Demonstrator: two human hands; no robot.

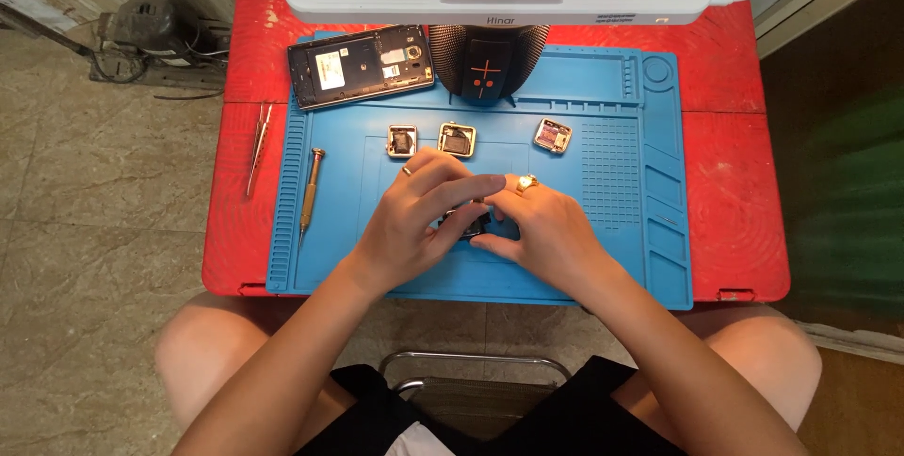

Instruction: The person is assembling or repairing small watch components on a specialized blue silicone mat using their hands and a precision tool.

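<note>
Now both hands meet mid-mat: the left hand [414, 216] and right hand [546, 230] pinch a small dark module [468, 224] between their fingers, at the centre of the blue mat [527, 272] on the red desk [744, 221]. A screwdriver [310, 189] lies by the mat's left edge, three small square casings [457, 139] along the far side.

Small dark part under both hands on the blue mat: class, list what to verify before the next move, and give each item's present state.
1. Small dark part pinched by both the left hand and the right hand: ok.
2. Part kept over the blue mat: ok.
3. Screwdriver lying on the mat's left side, free of the hands: ok.
4. Tweezers on the mat: not ok, they lie on the red table.
5. Three small square casings apart from the hands: ok.
6. Part's own condition: cannot tell, fingers hide it.
</note>
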